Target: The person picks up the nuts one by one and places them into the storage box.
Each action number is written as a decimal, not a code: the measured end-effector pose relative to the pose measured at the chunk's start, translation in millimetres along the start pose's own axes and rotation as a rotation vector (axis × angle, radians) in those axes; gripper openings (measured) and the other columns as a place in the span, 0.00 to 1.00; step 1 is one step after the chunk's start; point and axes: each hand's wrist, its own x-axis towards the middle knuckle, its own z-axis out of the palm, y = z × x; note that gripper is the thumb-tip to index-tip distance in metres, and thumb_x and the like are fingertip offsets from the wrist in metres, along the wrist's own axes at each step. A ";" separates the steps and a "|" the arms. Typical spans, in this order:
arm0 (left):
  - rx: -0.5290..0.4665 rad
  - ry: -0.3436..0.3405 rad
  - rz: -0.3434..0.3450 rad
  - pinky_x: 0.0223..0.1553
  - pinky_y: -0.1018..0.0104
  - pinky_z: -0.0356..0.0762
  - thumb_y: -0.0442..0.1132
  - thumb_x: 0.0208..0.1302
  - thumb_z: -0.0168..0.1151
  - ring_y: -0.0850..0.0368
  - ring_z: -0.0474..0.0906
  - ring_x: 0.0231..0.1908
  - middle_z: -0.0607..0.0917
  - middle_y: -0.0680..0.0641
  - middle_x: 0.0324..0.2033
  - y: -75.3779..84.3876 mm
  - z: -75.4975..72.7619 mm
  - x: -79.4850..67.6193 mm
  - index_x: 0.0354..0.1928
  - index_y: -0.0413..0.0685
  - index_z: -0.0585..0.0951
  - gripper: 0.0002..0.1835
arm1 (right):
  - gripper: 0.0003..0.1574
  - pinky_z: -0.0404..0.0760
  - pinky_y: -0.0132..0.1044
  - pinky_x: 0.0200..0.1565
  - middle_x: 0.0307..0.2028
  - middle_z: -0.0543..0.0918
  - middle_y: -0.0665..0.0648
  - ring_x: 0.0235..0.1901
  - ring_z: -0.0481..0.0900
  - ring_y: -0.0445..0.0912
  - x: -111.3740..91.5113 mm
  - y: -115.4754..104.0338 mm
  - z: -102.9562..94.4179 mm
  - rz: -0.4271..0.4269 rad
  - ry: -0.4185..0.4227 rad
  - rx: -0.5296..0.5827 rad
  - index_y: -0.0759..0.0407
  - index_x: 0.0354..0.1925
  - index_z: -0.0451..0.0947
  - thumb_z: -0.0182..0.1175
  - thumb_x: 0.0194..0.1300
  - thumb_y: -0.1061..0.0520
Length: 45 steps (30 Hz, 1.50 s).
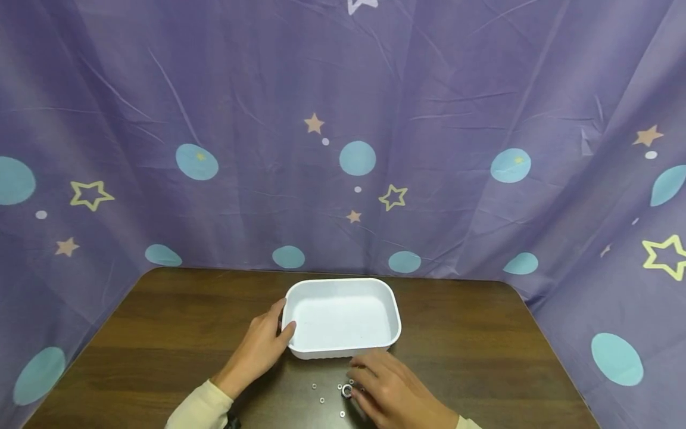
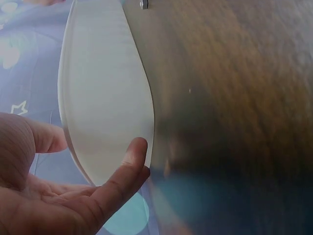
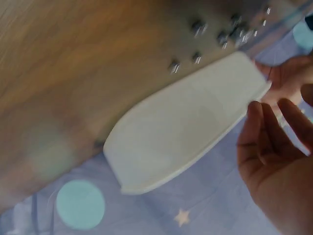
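A white rectangular plastic tray [image 1: 343, 353] stands on the table, its bottom bare inside. My left hand [image 1: 261, 347] grips the tray's left end, thumb over the rim and fingers along the outside wall; the left wrist view shows these fingers [image 2: 120, 188] against the wall. Just in front of the tray, my right hand [image 1: 393, 390] hovers over several small metal nuts [image 1: 322, 400] with loosely bent fingers. A larger metal nut [image 1: 347, 391] lies beside its fingertips. In the right wrist view nothing shows between the fingers [image 3: 254, 129], and the nuts [image 3: 196, 58] lie along the tray's front wall.
The dark wooden table [image 1: 161, 333] spreads to both sides of the tray. A purple curtain [image 1: 257, 179] with stars and blue dots hangs behind the table's back edge and along both sides.
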 end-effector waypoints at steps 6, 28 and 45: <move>-0.009 0.012 -0.003 0.55 0.44 0.79 0.35 0.65 0.66 0.38 0.81 0.55 0.80 0.27 0.56 -0.3 4.3 -1.8 0.69 0.26 0.66 0.34 | 0.17 0.78 0.34 0.42 0.46 0.80 0.48 0.42 0.77 0.41 -4.1 -6.1 23.3 -0.025 -0.167 -0.087 0.51 0.44 0.81 0.72 0.56 0.50; 0.018 0.039 0.034 0.57 0.44 0.77 0.31 0.64 0.65 0.35 0.80 0.56 0.79 0.24 0.56 -5.2 9.4 -3.9 0.68 0.22 0.66 0.34 | 0.10 0.75 0.33 0.40 0.36 0.78 0.44 0.38 0.74 0.41 -6.5 -3.3 38.8 -0.037 -0.149 -0.153 0.48 0.34 0.81 0.72 0.53 0.53; 0.019 0.055 0.049 0.56 0.43 0.78 0.27 0.63 0.62 0.35 0.80 0.56 0.79 0.25 0.57 -4.4 10.9 -2.4 0.68 0.22 0.66 0.32 | 0.14 0.75 0.34 0.38 0.32 0.78 0.44 0.35 0.75 0.41 2.5 -1.2 19.9 -0.086 -0.016 -0.131 0.50 0.35 0.83 0.72 0.47 0.51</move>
